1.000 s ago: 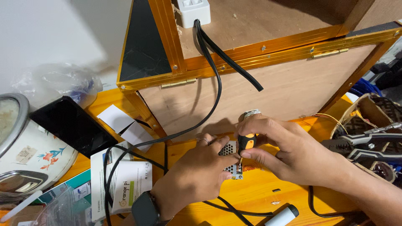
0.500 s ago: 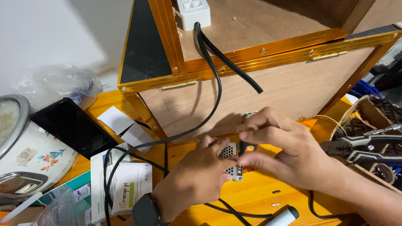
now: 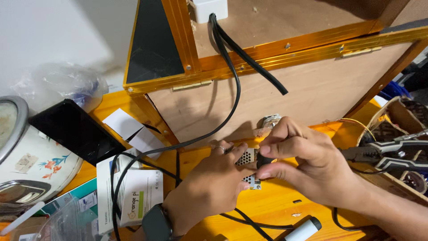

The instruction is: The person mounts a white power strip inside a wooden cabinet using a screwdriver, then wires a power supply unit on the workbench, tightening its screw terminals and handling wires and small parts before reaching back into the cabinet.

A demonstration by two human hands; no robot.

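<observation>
Two hands meet over one small part near the middle of the orange table (image 3: 276,205), just in front of the wooden box (image 3: 285,89); the left hand (image 3: 209,187) is curled around a small perforated metal module (image 3: 248,166) and steadies it close to the tabletop, while the right hand (image 3: 307,160) pinches a short dark-handled tool (image 3: 264,159) between thumb and forefingers, its tip hidden at the module's right edge. Both grips are closed and firm — the left wraps the part, the right is a fingertip pinch.

The step in hand looks like fine work on the module's side, fastening or loosening something there; the next move seems to call for a steady left hold and small, controlled turns from the right, since the part is light and the contact point is hidden.

A black cable (image 3: 227,102) drops from the box and loops toward the table's left edge — beside a white carton (image 3: 133,192); pliers (image 3: 392,149) lie at the right edge.
</observation>
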